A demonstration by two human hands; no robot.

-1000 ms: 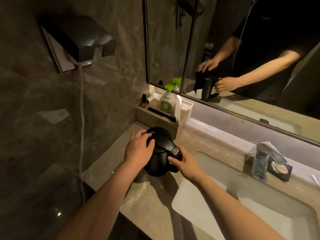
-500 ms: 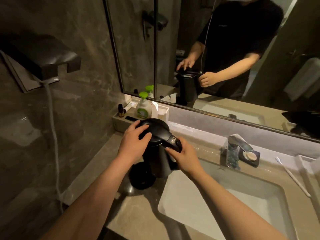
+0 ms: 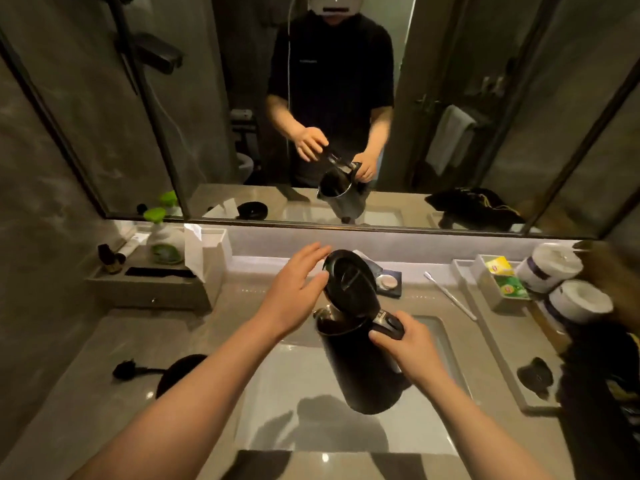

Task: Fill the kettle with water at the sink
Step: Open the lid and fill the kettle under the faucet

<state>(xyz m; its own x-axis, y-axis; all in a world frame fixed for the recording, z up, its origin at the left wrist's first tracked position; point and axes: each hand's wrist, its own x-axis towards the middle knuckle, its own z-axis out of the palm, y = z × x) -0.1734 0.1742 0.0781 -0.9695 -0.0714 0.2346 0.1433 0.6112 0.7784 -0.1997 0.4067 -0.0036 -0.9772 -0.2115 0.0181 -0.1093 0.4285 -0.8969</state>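
The black electric kettle (image 3: pixel 360 368) hangs tilted over the white sink basin (image 3: pixel 277 410). My right hand (image 3: pixel 405 344) grips its handle. Its lid (image 3: pixel 349 285) stands flipped up, showing the dark inside. My left hand (image 3: pixel 294 292) hovers beside the lid with fingers spread, fingertips at or near the lid's edge, holding nothing. The tap is hidden behind the kettle and lid. The round black kettle base (image 3: pixel 180 372) with its cord and plug (image 3: pixel 126 370) lies on the counter left of the basin.
A tray with a green-pump soap bottle (image 3: pixel 162 240) stands at the back left. A soap dish (image 3: pixel 389 282) and a toothbrush (image 3: pixel 450 296) lie behind the basin. At right are tea sachets (image 3: pixel 502 275) and two paper rolls (image 3: pixel 561 282). A mirror (image 3: pixel 104 116) covers the wall.
The kettle has been lifted off its base and carried right, over the basin. Its lid has opened. My left hand has come off the lid top.
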